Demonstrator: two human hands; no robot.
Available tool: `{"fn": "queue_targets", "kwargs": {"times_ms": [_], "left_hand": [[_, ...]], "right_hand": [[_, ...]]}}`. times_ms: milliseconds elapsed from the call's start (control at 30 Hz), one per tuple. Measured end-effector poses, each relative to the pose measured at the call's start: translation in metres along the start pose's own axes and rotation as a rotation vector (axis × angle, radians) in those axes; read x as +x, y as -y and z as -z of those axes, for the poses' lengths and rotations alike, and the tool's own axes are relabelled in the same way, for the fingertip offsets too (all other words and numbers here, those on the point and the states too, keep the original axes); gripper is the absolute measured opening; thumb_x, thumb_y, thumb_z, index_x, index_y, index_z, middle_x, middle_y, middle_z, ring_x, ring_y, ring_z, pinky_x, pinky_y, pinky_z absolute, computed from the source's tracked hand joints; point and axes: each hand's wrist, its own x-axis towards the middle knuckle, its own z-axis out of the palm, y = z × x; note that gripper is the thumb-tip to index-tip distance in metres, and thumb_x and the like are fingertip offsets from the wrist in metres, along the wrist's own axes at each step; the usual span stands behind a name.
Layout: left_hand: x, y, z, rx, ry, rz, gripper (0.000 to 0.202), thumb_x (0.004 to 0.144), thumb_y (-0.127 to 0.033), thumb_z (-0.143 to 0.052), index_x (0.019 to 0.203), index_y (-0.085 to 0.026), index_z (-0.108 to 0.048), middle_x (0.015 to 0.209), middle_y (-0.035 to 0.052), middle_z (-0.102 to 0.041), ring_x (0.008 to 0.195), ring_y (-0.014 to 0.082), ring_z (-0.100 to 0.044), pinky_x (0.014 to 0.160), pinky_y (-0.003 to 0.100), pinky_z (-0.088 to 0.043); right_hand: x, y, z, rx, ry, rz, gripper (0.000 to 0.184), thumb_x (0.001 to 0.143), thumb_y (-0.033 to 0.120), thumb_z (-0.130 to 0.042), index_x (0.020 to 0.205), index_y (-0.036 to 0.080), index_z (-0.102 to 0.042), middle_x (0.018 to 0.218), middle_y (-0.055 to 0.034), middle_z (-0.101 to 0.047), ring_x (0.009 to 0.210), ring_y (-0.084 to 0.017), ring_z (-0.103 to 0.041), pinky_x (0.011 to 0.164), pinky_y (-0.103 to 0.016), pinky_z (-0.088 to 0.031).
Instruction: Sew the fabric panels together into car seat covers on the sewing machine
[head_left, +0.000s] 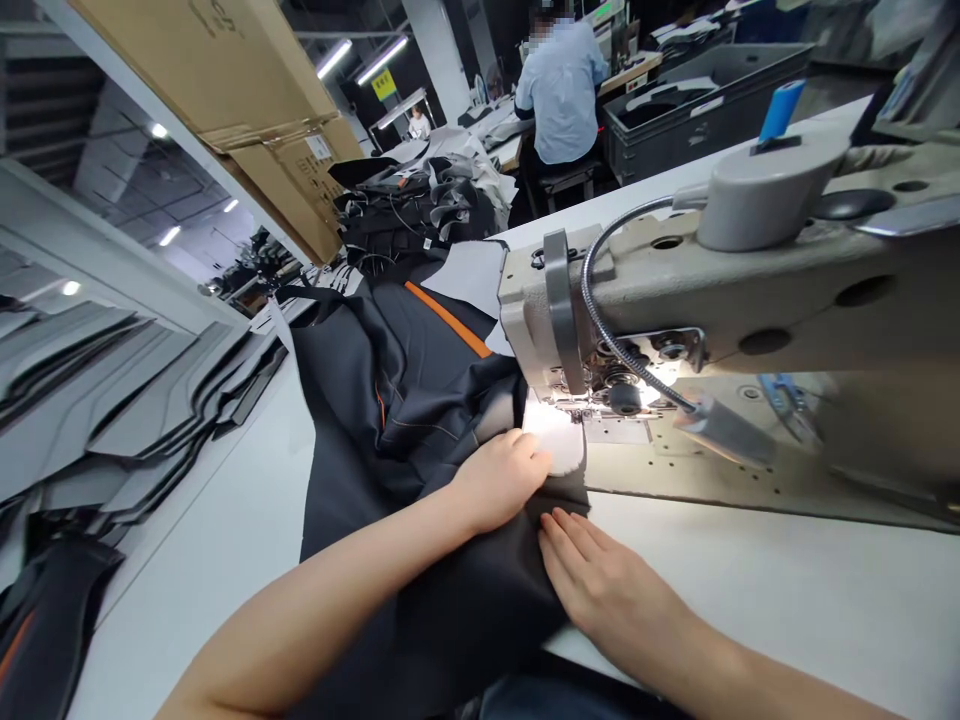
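A dark fabric piece (405,400) with an orange stripe lies across the white table and runs under the head of a grey sewing machine (750,270). My left hand (501,476) is curled, its fingers pinching the fabric edge just in front of the lit needle area (592,400). My right hand (600,575) lies flat on the same fabric near the table's front, fingers stretched out and pressed down on the cloth. A pale patch of material (559,445) shows under the lamp beside my left fingers.
Stacks of grey cut panels (112,400) fill the left side. Cardboard boxes (247,100) lean at the back left, with a heap of dark fabric (412,210) behind. A person in a light blue shirt (562,90) sits at a far table next to a dark crate (697,110).
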Motion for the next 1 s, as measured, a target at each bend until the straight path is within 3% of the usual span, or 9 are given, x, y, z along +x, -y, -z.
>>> {"fn": "queue_targets", "kwargs": {"times_ms": [233,467,700,867,1000], "left_hand": [[0.001,-0.002,0.003,0.042,0.032,0.0,0.027,0.095,-0.02,-0.037,0.118,-0.021,-0.051,0.089,0.006,-0.058,0.086,0.0209,-0.054,0.069,0.029,-0.042],[0.007,-0.001,0.004,0.061,0.048,0.061,0.029,0.093,-0.021,-0.042,0.119,-0.026,-0.054,0.088,0.0055,-0.056,0.082,0.0217,-0.054,0.064,0.029,-0.041],[0.03,0.006,0.004,0.076,-0.017,0.095,0.025,0.093,-0.023,-0.045,0.115,-0.023,-0.058,0.104,0.0093,-0.059,0.093,0.025,-0.056,0.07,0.033,-0.044],[0.045,0.014,0.004,0.12,-0.087,0.03,0.023,0.093,-0.016,-0.043,0.105,-0.017,-0.063,0.098,0.0081,-0.064,0.094,0.0244,-0.059,0.079,0.037,-0.044],[0.049,0.024,-0.002,0.039,-0.158,-0.051,0.02,0.092,-0.016,-0.046,0.097,-0.015,-0.065,0.096,0.006,-0.066,0.094,0.0197,-0.06,0.084,0.032,-0.045]], "right_hand": [[-0.004,0.005,0.0,0.019,-0.023,-0.063,0.043,0.074,0.009,-0.037,0.106,-0.002,-0.063,0.113,-0.0214,-0.062,0.105,-0.032,-0.058,0.089,-0.042,-0.046],[-0.004,0.001,-0.002,0.027,-0.015,-0.089,0.043,0.074,0.009,-0.038,0.106,-0.001,-0.064,0.114,-0.0208,-0.062,0.108,-0.033,-0.056,0.091,-0.042,-0.046],[-0.005,-0.033,-0.007,0.006,-0.002,-0.091,0.042,0.072,0.01,-0.042,0.105,0.004,-0.066,0.112,-0.0174,-0.064,0.107,-0.031,-0.056,0.089,-0.043,-0.048],[-0.002,-0.055,-0.011,-0.009,0.021,-0.07,0.043,0.069,0.009,-0.045,0.106,0.004,-0.066,0.112,-0.0161,-0.064,0.107,-0.031,-0.057,0.085,-0.04,-0.051],[0.001,-0.062,-0.012,0.003,0.01,-0.053,0.042,0.069,0.013,-0.051,0.107,0.0,-0.065,0.116,-0.0202,-0.062,0.109,-0.034,-0.055,0.091,-0.044,-0.047]]}}
